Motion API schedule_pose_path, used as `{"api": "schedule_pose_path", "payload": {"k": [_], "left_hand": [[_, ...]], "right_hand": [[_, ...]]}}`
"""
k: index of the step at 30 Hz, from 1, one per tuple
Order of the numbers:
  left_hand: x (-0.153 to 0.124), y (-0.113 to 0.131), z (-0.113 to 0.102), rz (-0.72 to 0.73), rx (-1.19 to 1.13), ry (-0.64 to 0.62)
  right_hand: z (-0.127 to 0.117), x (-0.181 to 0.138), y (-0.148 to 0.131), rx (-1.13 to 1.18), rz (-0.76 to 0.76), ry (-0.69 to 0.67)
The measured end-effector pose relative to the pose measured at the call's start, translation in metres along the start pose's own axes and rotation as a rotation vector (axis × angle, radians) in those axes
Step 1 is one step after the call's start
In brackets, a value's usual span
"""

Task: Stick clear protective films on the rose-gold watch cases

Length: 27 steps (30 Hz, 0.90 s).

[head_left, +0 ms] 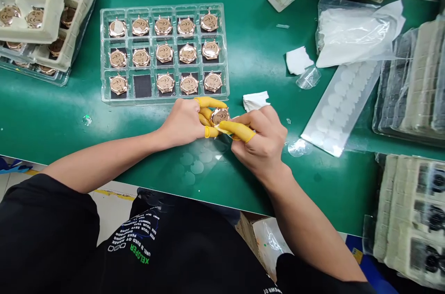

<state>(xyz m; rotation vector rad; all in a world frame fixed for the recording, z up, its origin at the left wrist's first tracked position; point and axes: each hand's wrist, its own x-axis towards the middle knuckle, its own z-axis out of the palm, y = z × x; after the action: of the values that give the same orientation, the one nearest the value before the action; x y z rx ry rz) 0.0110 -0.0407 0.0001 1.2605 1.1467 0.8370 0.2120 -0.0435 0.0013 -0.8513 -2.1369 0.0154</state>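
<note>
My left hand point(184, 120), with yellow finger cots on its fingers, holds a rose-gold watch case point(220, 117) with its printed back facing up. My right hand point(259, 138) also wears yellow finger cots and presses a fingertip at the near edge of the case. A whitish bit shows under its pinched fingers, too small and covered to name. Just behind the hands stands a clear plastic tray point(163, 101) of similar watch cases on dark pads. One compartment in its front row shows only a black pad point(142, 86).
A crumpled white cloth point(256, 101) lies beside my right hand. Farther right are a sheet of round clear stickers point(339, 108), a bag of white wipes point(354, 29) and stacked trays point(413, 76). More loaded trays point(52, 2) rise at the back left.
</note>
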Motion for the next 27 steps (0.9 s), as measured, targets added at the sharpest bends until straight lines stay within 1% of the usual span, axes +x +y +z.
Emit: {"api": "schedule_pose_path", "payload": {"k": [2,5,7,8,10,13,16,19,23,27], "left_hand": [[0.001,-0.001,-0.001,-0.003,0.008,-0.018],[0.002,-0.001,-0.002,0.011,0.012,-0.014],[0.002,-0.001,-0.003,0.009,0.006,-0.009],[0.002,-0.001,-0.003,0.007,0.0,-0.01],[0.002,-0.002,-0.003,0.014,-0.006,-0.011],[0.002,-0.003,-0.002,0.028,-0.015,-0.014],[0.001,-0.003,-0.002,0.01,-0.022,-0.025],[0.0,-0.003,-0.002,-0.003,-0.018,-0.035],[-0.001,-0.003,-0.004,0.0,-0.005,-0.05],[0.0,-0.003,-0.004,0.007,-0.001,-0.049]], "right_hand": [[-0.003,-0.001,0.001,0.091,0.066,-0.026],[-0.005,-0.001,0.005,0.306,0.257,-0.009],[-0.004,0.0,0.01,0.364,0.349,0.019],[-0.004,0.001,0.012,0.354,0.359,0.027],[-0.002,0.002,0.015,0.3,0.317,0.001],[0.002,0.002,0.016,0.213,0.19,-0.104],[0.004,0.001,0.015,0.132,0.128,-0.178],[0.008,-0.001,0.014,0.074,0.128,-0.16],[0.014,-0.006,0.016,0.073,0.121,-0.112],[0.013,-0.011,0.022,0.039,0.208,-0.089]]}}
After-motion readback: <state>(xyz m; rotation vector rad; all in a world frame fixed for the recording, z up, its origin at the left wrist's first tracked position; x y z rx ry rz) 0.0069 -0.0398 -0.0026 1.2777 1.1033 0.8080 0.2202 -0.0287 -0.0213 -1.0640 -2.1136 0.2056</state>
